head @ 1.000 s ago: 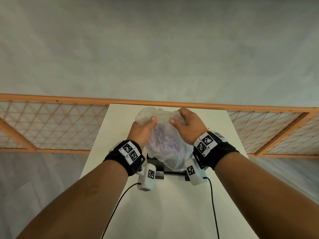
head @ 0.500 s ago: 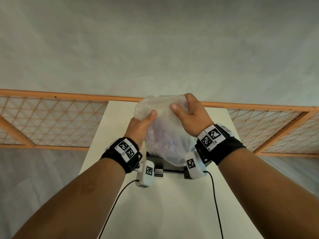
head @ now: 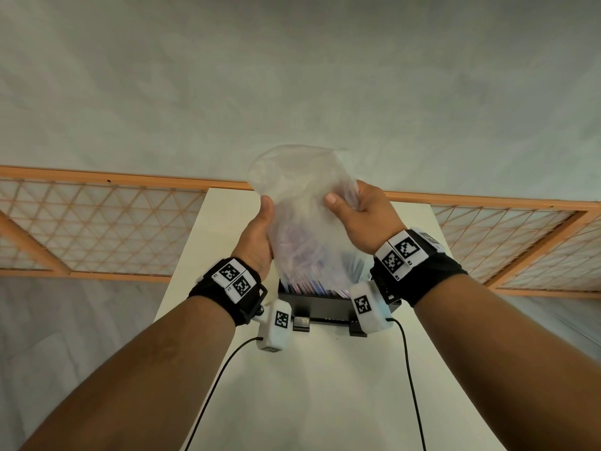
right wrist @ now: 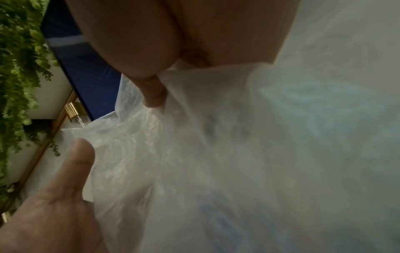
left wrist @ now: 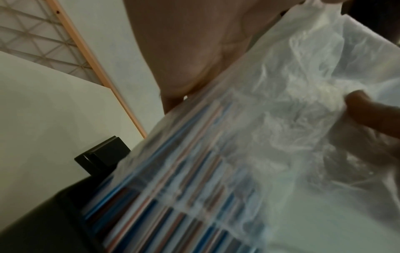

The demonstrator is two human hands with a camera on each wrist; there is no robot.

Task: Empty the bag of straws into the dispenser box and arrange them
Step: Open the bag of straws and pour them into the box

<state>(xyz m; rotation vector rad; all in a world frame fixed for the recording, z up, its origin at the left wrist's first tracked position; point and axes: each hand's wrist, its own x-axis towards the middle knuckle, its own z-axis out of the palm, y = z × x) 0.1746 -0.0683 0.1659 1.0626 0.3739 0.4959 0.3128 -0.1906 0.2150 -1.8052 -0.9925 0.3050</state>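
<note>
A thin clear plastic bag (head: 302, 203) is held mouth down over the black dispenser box (head: 320, 305) on the white table. My left hand (head: 260, 236) grips its left side and my right hand (head: 361, 216) pinches its right side near the raised bottom. Blue, red and white striped straws (head: 312, 286) slide from the bag's mouth into the box. The left wrist view shows the straws (left wrist: 173, 196) running into the black box (left wrist: 43, 222) under the bag's film (left wrist: 303, 102). In the right wrist view my thumb and fingers (right wrist: 151, 92) pinch the crumpled bag (right wrist: 216, 154).
The narrow white table (head: 325, 402) stretches from me to an orange-framed lattice rail (head: 97, 222) at its far end. Grey floor lies beyond and on both sides. Two black cables (head: 411, 385) trail from my wrists over the near tabletop.
Both hands have lifted the bag higher above the box. The bag now hangs longer and emptier on top, and straws show at the box's rim.
</note>
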